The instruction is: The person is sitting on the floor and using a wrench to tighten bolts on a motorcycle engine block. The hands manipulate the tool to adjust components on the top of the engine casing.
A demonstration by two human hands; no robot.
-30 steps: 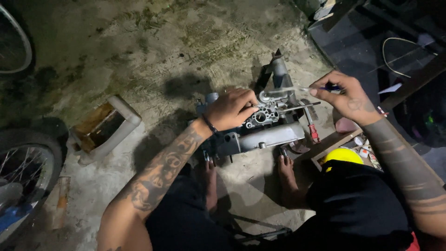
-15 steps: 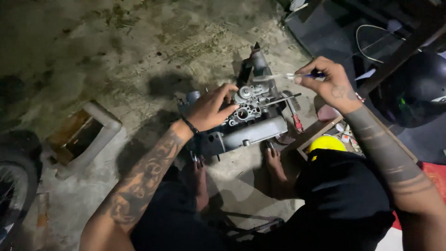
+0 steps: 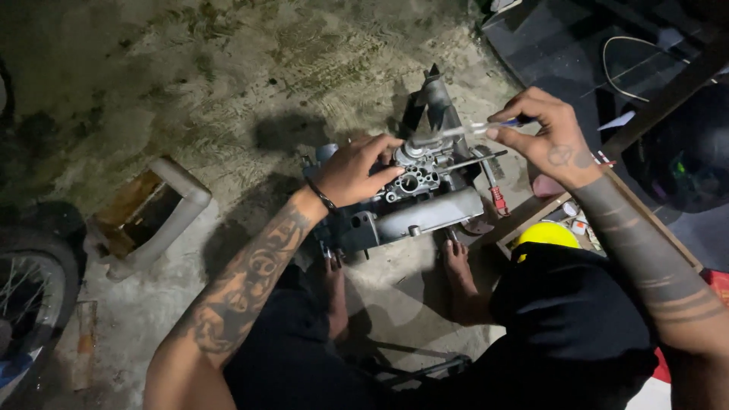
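A grey metal engine block (image 3: 414, 205) sits on the concrete floor between my bare feet. My left hand (image 3: 357, 171) rests on its top left, fingers curled against the open casing. My right hand (image 3: 543, 133) grips a screwdriver (image 3: 463, 130) with a clear and blue handle; its shaft points left and the tip meets the top of the engine. A thin metal rod (image 3: 474, 161) sticks out from the engine's right side.
A small open rusty box (image 3: 148, 216) lies on the floor to the left. A wheel (image 3: 30, 292) stands at the lower left edge. A yellow container (image 3: 545, 234), a red-handled tool (image 3: 497, 199) and a wooden tray (image 3: 531, 212) are on the right.
The view has shifted, so the engine and both hands sit nearer the middle. My right hand has brought the screwdriver lower onto the engine's top. My left hand stays on the casing.
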